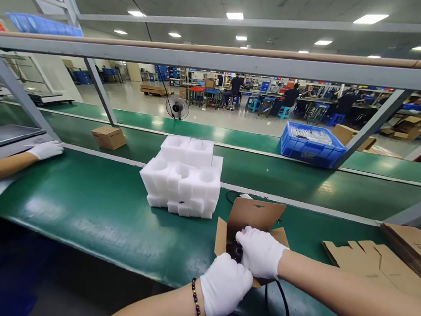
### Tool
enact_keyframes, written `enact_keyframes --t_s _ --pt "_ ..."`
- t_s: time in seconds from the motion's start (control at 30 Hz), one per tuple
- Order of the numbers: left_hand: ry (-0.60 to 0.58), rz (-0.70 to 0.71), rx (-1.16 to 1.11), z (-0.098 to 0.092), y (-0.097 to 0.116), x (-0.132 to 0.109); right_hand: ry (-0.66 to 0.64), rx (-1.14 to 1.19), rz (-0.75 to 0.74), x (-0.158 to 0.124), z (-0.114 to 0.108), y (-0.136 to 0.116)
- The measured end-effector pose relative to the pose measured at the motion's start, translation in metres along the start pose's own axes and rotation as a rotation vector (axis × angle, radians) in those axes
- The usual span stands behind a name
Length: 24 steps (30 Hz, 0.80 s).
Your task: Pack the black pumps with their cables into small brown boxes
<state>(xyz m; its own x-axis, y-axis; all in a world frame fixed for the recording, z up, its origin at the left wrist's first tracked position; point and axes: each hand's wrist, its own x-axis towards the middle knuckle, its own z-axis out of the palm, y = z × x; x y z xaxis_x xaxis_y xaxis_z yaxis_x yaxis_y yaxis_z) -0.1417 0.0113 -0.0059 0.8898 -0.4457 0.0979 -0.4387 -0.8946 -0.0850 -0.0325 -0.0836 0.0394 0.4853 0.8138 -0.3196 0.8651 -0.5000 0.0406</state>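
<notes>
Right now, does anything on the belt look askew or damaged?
Only mildly: the white foam inserts are stacked unevenly, upper layer offset. The small carton under the left hand and right hand looks intact.

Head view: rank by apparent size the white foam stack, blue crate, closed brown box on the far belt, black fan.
1. White moulded foam insert stack, largest, though nearest the camera.
2. Blue plastic crate.
3. Small closed brown cardboard box.
4. Small black fan, which looks close to the box and stands farther off, so their order is unsure.

Both gloved hands, left hand (225,286) and right hand (261,252), press a black part (236,251) into an open carton (251,221).
</notes>
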Motion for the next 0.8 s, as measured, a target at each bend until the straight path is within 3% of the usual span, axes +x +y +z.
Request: enact_keyframes --t_s 0.1,0.17,0.23,0.3,0.37,0.47,0.53,0.63,0.8 --pt "0.036 -0.031 0.025 0.004 0.001 -0.002 -0.047 0.139 0.013 0.005 0.002 -0.003" --pt "0.128 -0.034 0.043 0.006 0.001 -0.007 -0.034 0.235 -0.051 -0.005 -0.018 0.009" --pt "0.260 -0.030 0.054 0.009 0.001 -0.014 -0.025 0.364 -0.133 -0.019 -0.048 0.036" --pt "0.388 -0.045 0.063 0.012 0.001 -0.021 0.022 0.455 -0.112 -0.032 -0.072 0.072" --pt "0.470 -0.075 0.077 0.014 0.000 -0.026 0.166 0.453 0.120 -0.036 -0.075 0.105" --pt "0.559 -0.091 0.133 0.015 -0.002 -0.027 0.201 0.356 0.299 -0.018 -0.039 0.124" --pt "0.619 -0.067 0.170 0.014 -0.004 -0.025 0.178 0.324 0.356 0.007 -0.002 0.116" --pt "0.656 -0.062 0.190 0.009 -0.004 -0.022 0.258 0.279 0.380 0.050 0.037 0.095" --pt "0.651 -0.077 0.222 0.009 -0.002 -0.020 0.304 0.294 0.343 0.108 0.041 0.093"
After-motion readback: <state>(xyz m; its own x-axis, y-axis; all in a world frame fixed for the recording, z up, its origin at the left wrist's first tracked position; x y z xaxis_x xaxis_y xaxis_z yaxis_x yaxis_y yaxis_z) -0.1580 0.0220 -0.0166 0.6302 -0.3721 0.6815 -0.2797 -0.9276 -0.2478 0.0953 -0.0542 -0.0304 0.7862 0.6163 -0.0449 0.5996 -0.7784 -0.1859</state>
